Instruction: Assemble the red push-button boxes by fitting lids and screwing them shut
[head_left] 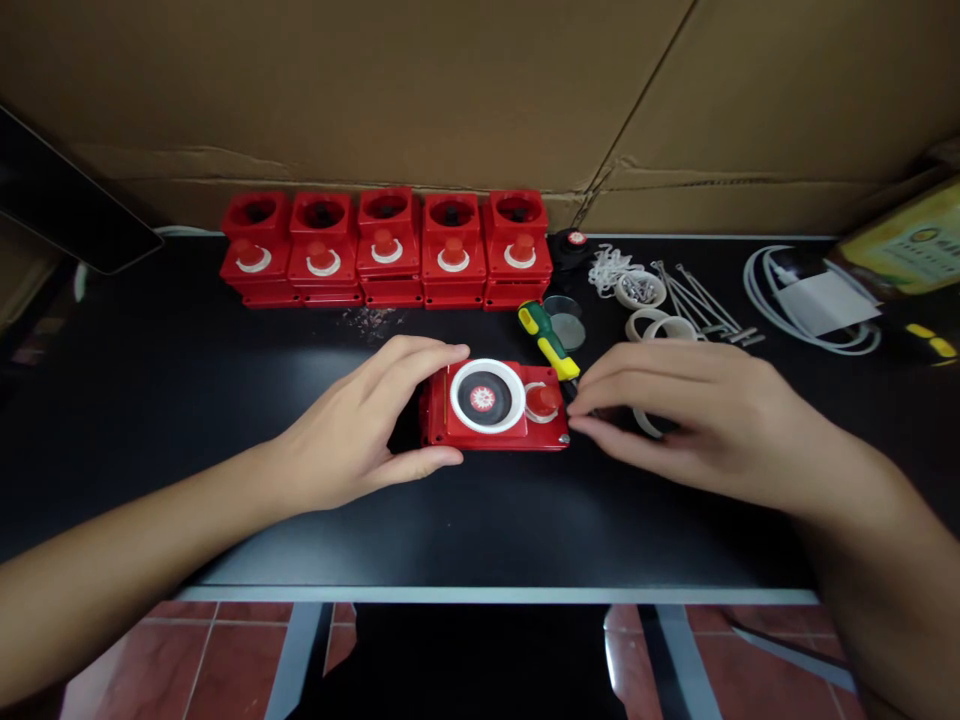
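A red box-shaped device (495, 408) with a white-ringed black disc and a red button lies flat in the middle of the black table (225, 420). My left hand (360, 430) grips its left end between thumb and fingers. My right hand (690, 415) is closed at the device's right end, fingertips pinched near a small screw at the lower right corner. A green and yellow screwdriver (550, 342) lies just behind the device, its tip under my right fingers. Whether the fingers hold it is unclear.
Several red devices (386, 250) stand in a row at the back. White rings (660, 325), a small cup of screws (640, 290), metal pins (701, 300), a white cable (810, 300) and a yellow box (911, 240) lie at the right. A cardboard wall stands behind.
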